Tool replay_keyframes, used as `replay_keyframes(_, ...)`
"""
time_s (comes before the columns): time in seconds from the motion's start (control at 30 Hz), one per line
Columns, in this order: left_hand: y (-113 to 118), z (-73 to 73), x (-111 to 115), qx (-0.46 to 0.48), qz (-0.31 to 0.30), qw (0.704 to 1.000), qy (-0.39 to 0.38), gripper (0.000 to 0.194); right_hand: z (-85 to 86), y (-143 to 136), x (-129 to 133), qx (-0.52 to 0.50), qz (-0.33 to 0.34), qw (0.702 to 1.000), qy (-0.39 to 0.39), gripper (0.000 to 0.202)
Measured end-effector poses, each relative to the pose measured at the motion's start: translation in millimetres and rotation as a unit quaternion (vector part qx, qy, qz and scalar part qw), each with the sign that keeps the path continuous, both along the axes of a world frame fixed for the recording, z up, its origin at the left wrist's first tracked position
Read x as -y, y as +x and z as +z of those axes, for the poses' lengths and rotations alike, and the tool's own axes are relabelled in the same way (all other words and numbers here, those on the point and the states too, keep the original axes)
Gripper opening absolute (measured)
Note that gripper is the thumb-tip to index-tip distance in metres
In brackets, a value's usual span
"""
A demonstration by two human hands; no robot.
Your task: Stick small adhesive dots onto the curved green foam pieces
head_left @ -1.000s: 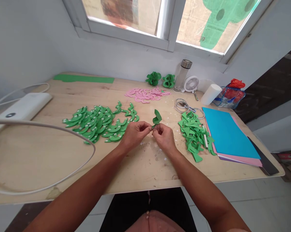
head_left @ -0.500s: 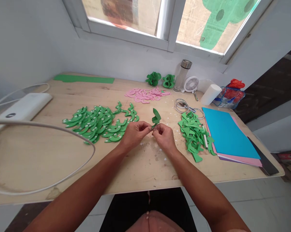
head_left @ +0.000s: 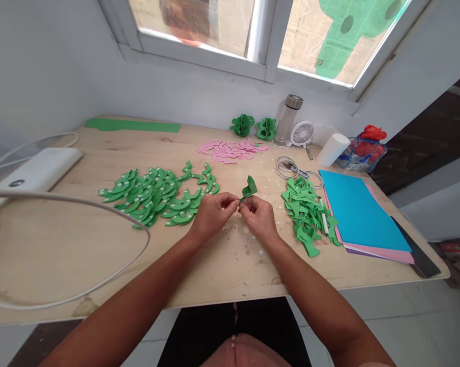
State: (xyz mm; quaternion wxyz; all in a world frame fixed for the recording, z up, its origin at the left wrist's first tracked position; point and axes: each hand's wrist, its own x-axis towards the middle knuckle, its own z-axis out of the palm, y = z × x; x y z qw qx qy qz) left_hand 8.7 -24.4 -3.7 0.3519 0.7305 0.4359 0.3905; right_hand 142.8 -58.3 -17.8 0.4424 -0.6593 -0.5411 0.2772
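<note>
Between both hands, above the table, is a folded green paper piece (head_left: 249, 187). My left hand (head_left: 217, 210) pinches its lower end from the left. My right hand (head_left: 258, 213) closes on it from the right, fingertips nearly meeting the left ones. The fingers hide the piece's lower part. Left of my hands lies a spread of green curved paper cutouts (head_left: 153, 191) with small white tabs on them. To the right is a heap of green paper scraps (head_left: 304, 209), with a white pen (head_left: 325, 224) lying on it.
Pink paper cutouts (head_left: 232, 150) lie farther back, before two green paper ornaments (head_left: 242, 125). A glass bottle (head_left: 289, 120), small fan (head_left: 302, 133) and tape rings (head_left: 287, 167) stand beyond the scraps. Blue sheets (head_left: 363, 211) lie right. A white cable (head_left: 100, 206) loops across the left.
The green paper piece has tilted to the right and turned between my fingertips. Both hands stay in nearly the same place.
</note>
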Motion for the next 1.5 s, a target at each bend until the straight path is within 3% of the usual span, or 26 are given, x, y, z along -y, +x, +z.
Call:
replay_keyframes(1.13,1.3,3.0,2.7,0.002,0.002,1.0,-0.014,0.017,-1.8,0.4,0.4,0.031,-0.006,0.999,0.002,0.013)
replay_keyframes(1.3,0.9,2.0,-0.1,0.041,-0.006,0.998,-0.056,0.018,1.5,0.5,1.4,0.03,-0.003,1.0,0.007,0.011)
replay_keyframes(1.5,1.1,6.5,-1.6,0.134,-0.004,0.977,-0.165,0.016,3.9,1.6,1.3,0.004,0.013,1.0,0.011,0.012)
